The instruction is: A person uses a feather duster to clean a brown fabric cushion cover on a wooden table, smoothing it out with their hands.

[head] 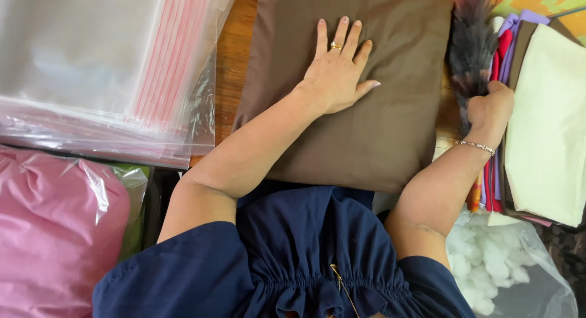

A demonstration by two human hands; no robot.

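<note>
A folded brown cloth (390,122) lies in front of me on a wooden table (231,61). My left hand (337,68) rests flat on it, fingers spread, a ring on one finger. My right hand (490,107), with a bracelet at the wrist, is closed around the handle of a dark grey feather duster (470,46). The duster's head points away from me, just past the cloth's right edge.
A stack of clear zip bags with red strips (104,68) lies at the left. Below it are a pink bagged cloth (55,226) and a green one (135,202). Folded cream and coloured fabrics (546,122) are piled at the right. A bag of white stuffing (494,263) sits at the lower right.
</note>
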